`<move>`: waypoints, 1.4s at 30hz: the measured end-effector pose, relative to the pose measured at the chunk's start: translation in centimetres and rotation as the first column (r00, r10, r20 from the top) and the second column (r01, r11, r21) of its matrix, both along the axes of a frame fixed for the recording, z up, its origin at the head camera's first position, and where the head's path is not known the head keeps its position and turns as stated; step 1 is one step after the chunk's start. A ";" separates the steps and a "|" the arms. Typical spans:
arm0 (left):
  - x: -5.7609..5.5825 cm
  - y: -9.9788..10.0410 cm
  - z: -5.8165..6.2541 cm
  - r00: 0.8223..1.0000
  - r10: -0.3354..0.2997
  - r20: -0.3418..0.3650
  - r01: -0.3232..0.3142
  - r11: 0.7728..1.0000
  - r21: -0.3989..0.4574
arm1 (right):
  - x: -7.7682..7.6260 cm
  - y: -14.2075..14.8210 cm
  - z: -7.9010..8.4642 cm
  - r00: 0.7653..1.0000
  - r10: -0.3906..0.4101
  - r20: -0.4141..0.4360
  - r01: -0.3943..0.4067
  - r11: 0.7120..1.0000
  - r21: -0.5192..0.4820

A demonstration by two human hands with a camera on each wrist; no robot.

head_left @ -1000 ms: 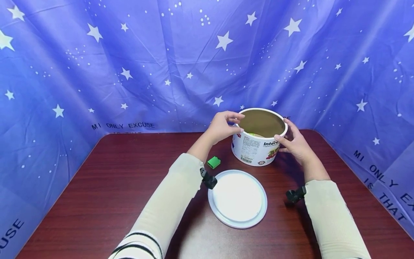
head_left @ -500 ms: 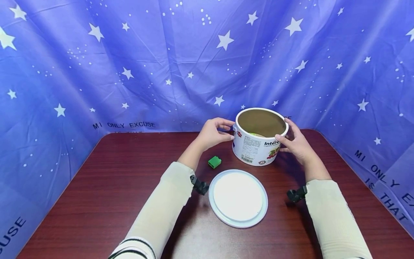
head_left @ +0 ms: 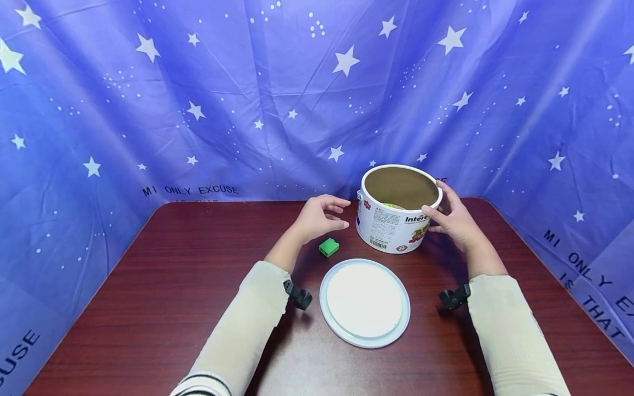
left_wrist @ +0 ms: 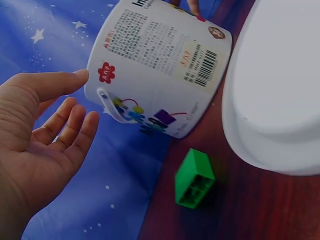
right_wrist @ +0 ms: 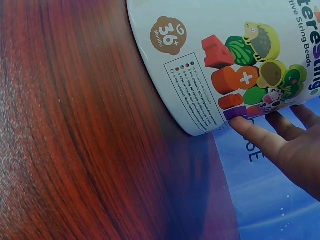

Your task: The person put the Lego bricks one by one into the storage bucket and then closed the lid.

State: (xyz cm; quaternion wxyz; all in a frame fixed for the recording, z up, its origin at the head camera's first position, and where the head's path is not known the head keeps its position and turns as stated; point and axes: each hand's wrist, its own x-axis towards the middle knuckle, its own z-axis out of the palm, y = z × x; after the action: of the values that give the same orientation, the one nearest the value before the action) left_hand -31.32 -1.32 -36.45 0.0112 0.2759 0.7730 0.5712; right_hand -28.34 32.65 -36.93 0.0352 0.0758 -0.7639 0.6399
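A white printed bucket (head_left: 386,228) stands open at the top on the table's far right, with something yellow-green low inside. My right hand (head_left: 454,220) holds its right side, thumb at the front of the rim and fingers round the wall. Left of the bucket, my left hand (head_left: 318,219) is apart from it, fingers loosely bent around nothing. A small white handle (left_wrist: 111,105) shows on the bucket's near side in the left wrist view. Just below the left hand lies a green toy block (head_left: 328,247) with a hollow end. The white round lid (head_left: 365,300) lies flat in front of the bucket.
The dark red wooden table (head_left: 163,297) ends at a blue curtain (head_left: 257,82) printed with stars, close behind the bucket. Black wrist camera mounts (head_left: 299,296) sit at both sleeve cuffs, the left one beside the lid.
My left hand has let go of the bucket's rim and moved left and down, toward the green toy block. The right hand keeps its hold, and the bucket stays in place.
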 end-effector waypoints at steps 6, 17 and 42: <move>0.1 -0.7 -1.2 1.000 0.008 -0.014 -0.008 1.000 -0.006 | 0.0 -0.1 0.1 1.000 -0.002 0.009 0.002 1.000 0.003; 0.1 -2.0 -3.2 0.999 0.024 0.045 -0.022 0.999 -0.029 | 0.2 -0.2 0.2 1.000 -0.008 0.013 0.008 1.000 0.008; 0.0 -3.2 -6.5 0.982 0.020 0.186 0.025 0.972 -0.235 | 0.9 -1.1 -0.2 1.000 0.009 -0.027 -0.009 1.000 0.016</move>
State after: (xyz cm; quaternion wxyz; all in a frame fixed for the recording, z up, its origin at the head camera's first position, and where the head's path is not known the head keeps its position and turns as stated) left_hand -31.31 -4.54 -42.91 0.1172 0.2189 0.8305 0.4986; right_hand -27.40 31.56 -37.14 0.0420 0.0881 -0.7679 0.6331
